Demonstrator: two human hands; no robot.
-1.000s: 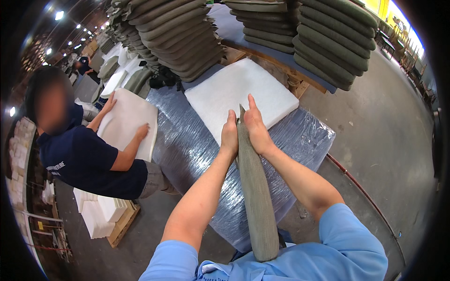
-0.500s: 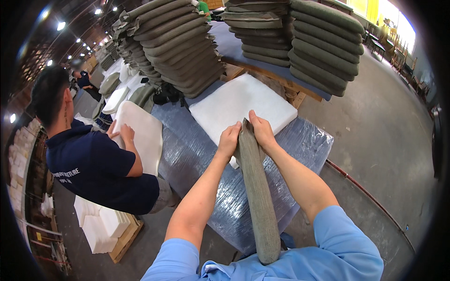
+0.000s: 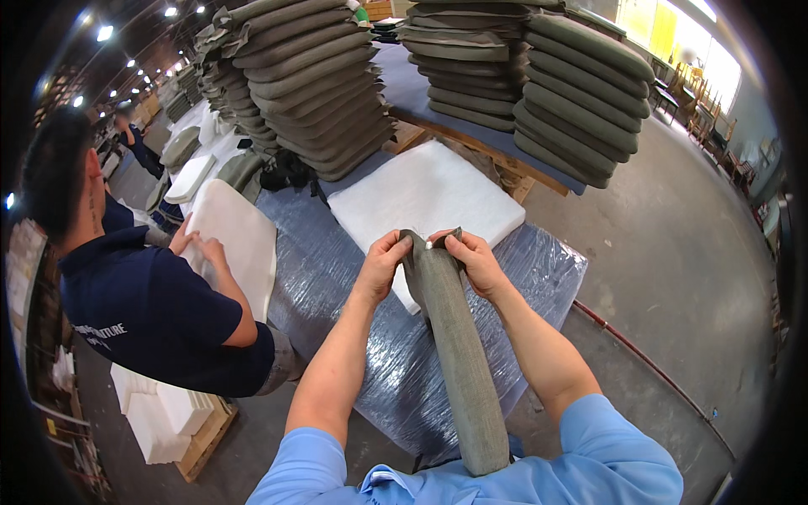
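Observation:
Upright on its edge against my body stands a grey-green fabric-covered cushion (image 3: pixel 461 362), seen along its narrow side. My left hand (image 3: pixel 385 263) pinches the fabric at the cushion's far left corner. At the far right corner my right hand (image 3: pixel 473 261) grips a flap of the same cover between thumb and fingers. A small bit of white filling shows in the gap between the two hands. Beyond them, a square white foam pad (image 3: pixel 429 189) lies on the plastic-wrapped table (image 3: pixel 324 295), partly hidden by the cushion and my hands.
Tall stacks of grey-green cushions (image 3: pixel 307 88) rise at the back left, with more cushions (image 3: pixel 581 97) at the back right. A co-worker (image 3: pixel 160 295) on my left handles a white pad (image 3: pixel 231 240). White pads (image 3: pixel 160 412) sit on a low pallet. A red hose (image 3: pixel 640 362) crosses the floor.
My hands have moved apart, spreading the cover's corner so white filling shows. The cushion's far end has come slightly nearer to me. The view has shifted a little.

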